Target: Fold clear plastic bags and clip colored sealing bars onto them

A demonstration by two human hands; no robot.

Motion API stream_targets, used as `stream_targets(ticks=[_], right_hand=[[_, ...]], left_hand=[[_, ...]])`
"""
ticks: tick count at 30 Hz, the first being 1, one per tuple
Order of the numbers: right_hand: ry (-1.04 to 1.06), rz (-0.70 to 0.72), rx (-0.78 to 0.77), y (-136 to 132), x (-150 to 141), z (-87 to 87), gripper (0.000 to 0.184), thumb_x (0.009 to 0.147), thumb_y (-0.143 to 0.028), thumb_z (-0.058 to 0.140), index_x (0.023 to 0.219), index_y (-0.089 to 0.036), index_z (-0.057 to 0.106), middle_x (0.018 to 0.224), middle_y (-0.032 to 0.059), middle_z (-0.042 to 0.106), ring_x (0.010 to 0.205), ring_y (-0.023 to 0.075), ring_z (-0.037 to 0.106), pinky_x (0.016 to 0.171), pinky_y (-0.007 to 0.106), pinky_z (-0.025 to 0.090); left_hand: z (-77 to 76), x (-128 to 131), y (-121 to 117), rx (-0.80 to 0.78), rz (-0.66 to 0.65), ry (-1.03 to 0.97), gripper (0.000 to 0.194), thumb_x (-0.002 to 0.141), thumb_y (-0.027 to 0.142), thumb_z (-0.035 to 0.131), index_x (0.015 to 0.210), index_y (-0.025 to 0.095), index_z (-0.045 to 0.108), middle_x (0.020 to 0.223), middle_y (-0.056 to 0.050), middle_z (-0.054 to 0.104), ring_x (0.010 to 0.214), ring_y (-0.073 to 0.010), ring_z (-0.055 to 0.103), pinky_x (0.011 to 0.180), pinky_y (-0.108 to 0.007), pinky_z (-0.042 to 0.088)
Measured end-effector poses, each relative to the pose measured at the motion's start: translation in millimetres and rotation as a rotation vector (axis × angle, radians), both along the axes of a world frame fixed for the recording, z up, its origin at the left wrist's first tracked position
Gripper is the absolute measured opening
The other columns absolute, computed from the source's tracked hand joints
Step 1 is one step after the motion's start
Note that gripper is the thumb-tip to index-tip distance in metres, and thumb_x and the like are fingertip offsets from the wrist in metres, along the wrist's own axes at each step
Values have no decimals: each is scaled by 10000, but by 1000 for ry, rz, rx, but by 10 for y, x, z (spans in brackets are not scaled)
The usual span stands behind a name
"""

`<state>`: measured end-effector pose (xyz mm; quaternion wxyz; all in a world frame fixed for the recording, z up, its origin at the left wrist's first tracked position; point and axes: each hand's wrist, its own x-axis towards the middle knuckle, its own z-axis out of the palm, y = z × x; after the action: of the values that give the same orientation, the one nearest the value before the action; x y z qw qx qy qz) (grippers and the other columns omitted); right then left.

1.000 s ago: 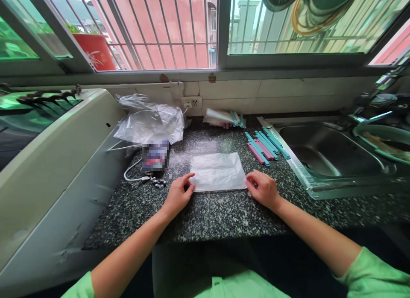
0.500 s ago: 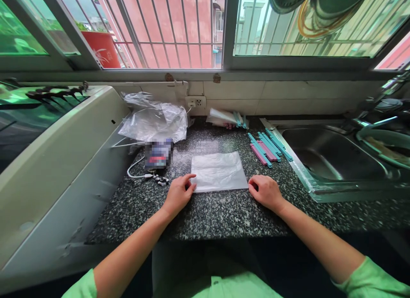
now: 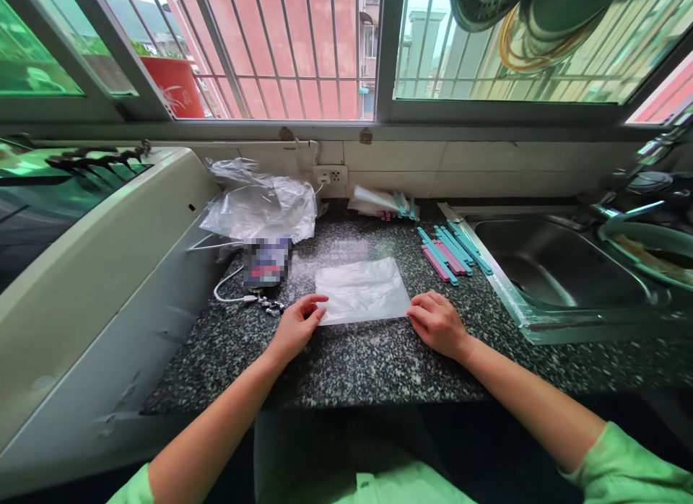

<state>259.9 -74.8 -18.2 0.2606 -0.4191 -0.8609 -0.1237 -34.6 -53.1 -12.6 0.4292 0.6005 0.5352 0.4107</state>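
Observation:
A flat clear plastic bag lies on the speckled dark stone counter. My left hand pinches the bag's near left corner, with its fingers curled. My right hand grips the near right corner in the same way. The bag's near edge looks slightly lifted between the two hands. Blue and pink sealing clips lie in a loose row to the right of the bag.
A crumpled heap of clear bags sits at the back left, with a dark packet and a white cable in front. More clips and bags lean at the wall. A steel sink is on the right, a white appliance on the left.
Both hands have closed on the bag's near corners and drawn it slightly left and towards me; half a second ago the right hand rested just clear of its corner.

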Motion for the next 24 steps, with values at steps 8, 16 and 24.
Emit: stream_targets(ticks=[8, 16, 24], right_hand=[[-65, 71, 141, 2, -92, 20, 207, 811, -336, 567, 935, -178, 617, 899, 77, 609, 818, 194, 498, 756, 336, 341], [-55, 35, 214, 6, -87, 39, 114, 807, -166, 532, 733, -206, 609, 812, 40, 622, 765, 160, 493, 735, 307, 352], [6, 163, 188, -5, -43, 42, 84, 791, -172, 540, 750, -200, 609, 793, 30, 610, 726, 146, 493, 699, 288, 392]], left_hand=[[26, 2, 20, -81, 54, -183, 456, 590, 505, 652, 864, 141, 632, 672, -4, 598, 617, -120, 503, 589, -235, 380], [15, -27, -50, 302, 158, 176, 404, 727, 497, 570, 960, 172, 622, 839, -53, 599, 802, -189, 550, 755, -329, 440], [-108, 71, -72, 868, -193, 803, 123, 754, 145, 546, 823, 208, 625, 1062, -77, 626, 963, -217, 567, 866, -385, 433]])
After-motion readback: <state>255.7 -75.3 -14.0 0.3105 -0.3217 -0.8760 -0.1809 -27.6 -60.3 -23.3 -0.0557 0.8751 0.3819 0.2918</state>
